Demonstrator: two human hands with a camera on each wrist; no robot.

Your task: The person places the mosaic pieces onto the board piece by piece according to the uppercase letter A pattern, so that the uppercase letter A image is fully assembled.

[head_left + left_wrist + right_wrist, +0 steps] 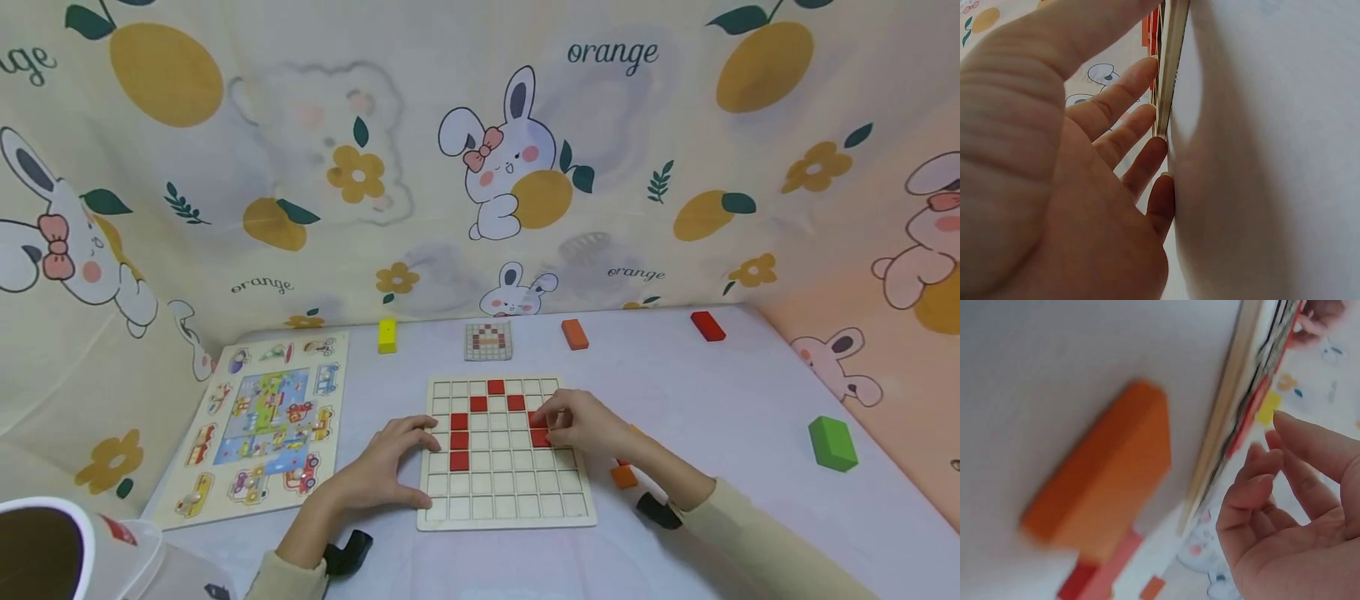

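Note:
A pale wooden grid board [499, 483] lies in the middle of the table, with several red square tiles [459, 440] in its cells forming an arch-like outline. My left hand [386, 467] spreads along the board's left edge, its fingertips touching the rim; the left wrist view shows the relaxed fingers [1125, 94] there. Over the right column of red tiles bends my right hand [581, 423], thumb and forefinger near two tiles. In the right wrist view its fingers [1254, 494] are loosely bent, with nothing visible between the tips. The hand partly hides those tiles.
Behind the board lies a small pattern card [488, 342]. Around it are a yellow block [387, 337], an orange block [575, 334] and a red block [708, 326]. More orange blocks [624, 477] sit under my right forearm. A picture puzzle [262, 417], green block [832, 443] and white tub [90, 542] stand aside.

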